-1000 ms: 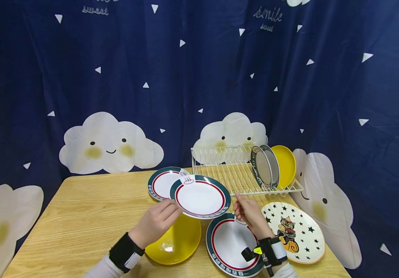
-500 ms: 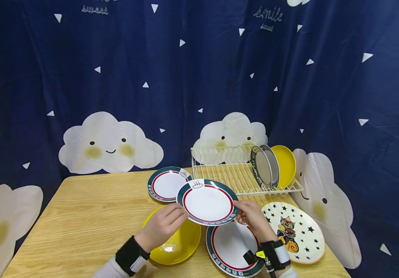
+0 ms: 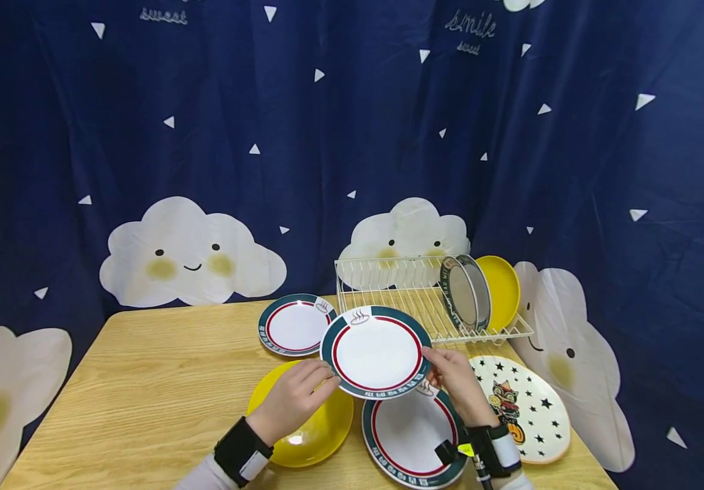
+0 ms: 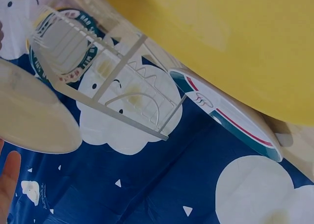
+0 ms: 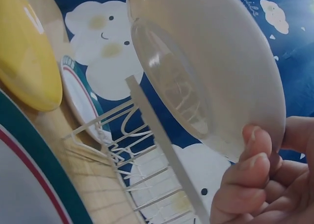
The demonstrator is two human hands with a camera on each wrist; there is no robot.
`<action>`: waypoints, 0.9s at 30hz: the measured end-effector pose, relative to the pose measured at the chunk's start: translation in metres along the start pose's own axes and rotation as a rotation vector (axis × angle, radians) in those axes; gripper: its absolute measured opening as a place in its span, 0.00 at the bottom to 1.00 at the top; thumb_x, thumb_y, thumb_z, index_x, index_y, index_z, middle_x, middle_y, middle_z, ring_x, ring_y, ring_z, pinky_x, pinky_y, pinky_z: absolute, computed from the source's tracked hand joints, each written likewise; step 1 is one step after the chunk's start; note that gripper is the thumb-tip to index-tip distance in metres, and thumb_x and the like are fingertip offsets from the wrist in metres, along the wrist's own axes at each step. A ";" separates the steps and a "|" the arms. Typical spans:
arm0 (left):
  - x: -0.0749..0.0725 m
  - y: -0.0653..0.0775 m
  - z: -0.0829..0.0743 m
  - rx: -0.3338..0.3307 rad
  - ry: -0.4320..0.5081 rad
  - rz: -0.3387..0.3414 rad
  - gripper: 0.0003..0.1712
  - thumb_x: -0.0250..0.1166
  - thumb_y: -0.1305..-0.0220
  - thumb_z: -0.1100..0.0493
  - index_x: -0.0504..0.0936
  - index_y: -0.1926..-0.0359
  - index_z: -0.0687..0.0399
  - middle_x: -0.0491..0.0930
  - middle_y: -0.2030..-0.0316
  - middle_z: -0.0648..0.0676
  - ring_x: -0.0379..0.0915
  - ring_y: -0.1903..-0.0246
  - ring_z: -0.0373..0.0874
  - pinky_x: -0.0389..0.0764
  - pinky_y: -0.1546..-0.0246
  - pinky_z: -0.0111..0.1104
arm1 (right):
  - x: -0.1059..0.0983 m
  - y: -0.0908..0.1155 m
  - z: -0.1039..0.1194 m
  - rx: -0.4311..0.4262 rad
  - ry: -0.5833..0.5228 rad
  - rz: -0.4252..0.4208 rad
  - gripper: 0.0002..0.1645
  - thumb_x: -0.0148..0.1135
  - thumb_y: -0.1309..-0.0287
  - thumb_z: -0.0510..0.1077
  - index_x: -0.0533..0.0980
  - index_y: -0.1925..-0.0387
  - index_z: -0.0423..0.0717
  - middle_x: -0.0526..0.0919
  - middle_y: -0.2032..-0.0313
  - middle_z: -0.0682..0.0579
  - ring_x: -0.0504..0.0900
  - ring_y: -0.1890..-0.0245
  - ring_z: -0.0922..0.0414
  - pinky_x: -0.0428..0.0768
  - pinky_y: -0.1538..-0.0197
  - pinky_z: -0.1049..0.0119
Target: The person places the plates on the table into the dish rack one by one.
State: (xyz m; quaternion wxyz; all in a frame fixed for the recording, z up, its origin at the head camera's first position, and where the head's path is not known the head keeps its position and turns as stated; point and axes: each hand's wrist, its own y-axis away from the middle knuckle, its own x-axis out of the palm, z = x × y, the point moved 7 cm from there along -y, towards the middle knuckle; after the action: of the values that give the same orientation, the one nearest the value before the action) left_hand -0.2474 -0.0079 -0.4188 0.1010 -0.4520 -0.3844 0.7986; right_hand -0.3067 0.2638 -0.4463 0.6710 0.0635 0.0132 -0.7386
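A white plate (image 3: 376,350) with a green rim, a red ring and a small steam emblem is held up, tilted, between both hands. My right hand (image 3: 457,381) pinches its right rim, fingers against the pale underside in the right wrist view. At the opposite rim my left hand (image 3: 299,395) grips the lower left edge with curled fingers; only a fingertip (image 4: 10,172) shows in the left wrist view. Beneath the hands lie a yellow plate (image 3: 309,432) and another green-rimmed plate (image 3: 413,435). A third such plate (image 3: 297,327) rests behind.
A white wire dish rack (image 3: 395,309) stands at the back right, holding two green- or grey-looking plates (image 3: 464,292) and a yellow plate (image 3: 502,292) upright at its right end. A star-patterned plate (image 3: 538,401) lies at the table's right edge. A blue curtain (image 3: 303,170) hangs behind the wooden table (image 3: 156,388).
My right hand has come up to the held plate and taken its right rim. The plate has shifted right, dipping and then rising, with my left hand following. The rack and other plates stay put.
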 end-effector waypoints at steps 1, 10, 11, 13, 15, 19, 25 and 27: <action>0.000 0.000 0.000 -0.004 0.001 0.003 0.07 0.62 0.33 0.59 0.84 0.57 0.53 0.84 0.61 0.49 0.79 0.56 0.42 0.82 0.50 0.32 | -0.001 0.001 0.003 -0.010 0.006 -0.005 0.18 0.58 0.34 0.46 0.78 0.76 0.38 0.72 0.87 0.56 0.68 0.86 0.63 0.68 0.78 0.73; 0.004 0.000 0.008 -0.063 0.006 0.013 0.08 0.64 0.37 0.64 0.83 0.57 0.54 0.83 0.60 0.51 0.79 0.56 0.44 0.81 0.49 0.32 | -0.021 0.007 0.029 -0.107 0.085 -0.116 0.21 0.57 0.33 0.46 0.75 0.80 0.39 0.72 0.86 0.56 0.67 0.84 0.62 0.68 0.78 0.72; 0.006 0.001 0.010 -0.074 0.004 0.013 0.09 0.66 0.39 0.65 0.83 0.57 0.54 0.83 0.60 0.51 0.79 0.56 0.44 0.82 0.49 0.33 | -0.025 0.007 0.030 -0.112 0.090 -0.134 0.22 0.57 0.32 0.47 0.75 0.81 0.39 0.72 0.86 0.56 0.67 0.84 0.62 0.68 0.78 0.72; 0.009 0.003 0.016 -0.117 0.012 0.028 0.11 0.69 0.44 0.65 0.83 0.58 0.53 0.83 0.61 0.51 0.79 0.57 0.44 0.82 0.50 0.32 | -0.034 0.007 0.033 -0.117 0.098 -0.171 0.22 0.57 0.32 0.47 0.74 0.81 0.39 0.72 0.86 0.57 0.67 0.85 0.62 0.68 0.79 0.72; 0.012 0.005 0.022 -0.173 0.030 0.035 0.14 0.72 0.47 0.64 0.83 0.57 0.53 0.83 0.60 0.51 0.79 0.58 0.43 0.83 0.52 0.32 | -0.043 0.006 0.036 -0.127 0.112 -0.208 0.23 0.56 0.32 0.47 0.74 0.82 0.40 0.72 0.87 0.57 0.67 0.85 0.63 0.69 0.79 0.72; 0.018 0.009 0.034 -0.291 0.077 0.027 0.16 0.74 0.48 0.62 0.84 0.57 0.52 0.82 0.61 0.49 0.78 0.59 0.42 0.83 0.54 0.31 | -0.061 0.004 0.041 -0.140 0.145 -0.278 0.24 0.56 0.32 0.49 0.75 0.82 0.41 0.72 0.87 0.59 0.68 0.84 0.63 0.71 0.78 0.72; 0.029 0.008 0.048 -0.443 0.105 0.032 0.10 0.71 0.43 0.59 0.83 0.59 0.52 0.82 0.63 0.49 0.77 0.62 0.42 0.83 0.57 0.32 | -0.088 0.004 0.049 -0.149 0.169 -0.375 0.24 0.57 0.32 0.51 0.76 0.81 0.41 0.72 0.86 0.60 0.68 0.84 0.64 0.72 0.77 0.71; 0.035 0.008 0.052 -0.522 0.118 0.068 0.09 0.68 0.40 0.56 0.84 0.58 0.51 0.82 0.63 0.48 0.77 0.63 0.42 0.83 0.58 0.32 | -0.097 0.005 0.053 -0.179 0.190 -0.419 0.24 0.57 0.33 0.50 0.77 0.81 0.40 0.72 0.87 0.61 0.69 0.84 0.64 0.73 0.77 0.72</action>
State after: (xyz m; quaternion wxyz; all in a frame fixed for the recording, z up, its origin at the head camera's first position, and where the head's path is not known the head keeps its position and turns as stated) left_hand -0.3077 -0.0231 -0.4314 -0.0236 -0.5212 -0.5554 0.6475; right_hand -0.2968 0.3535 -0.3823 0.5020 0.0691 0.1545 -0.8482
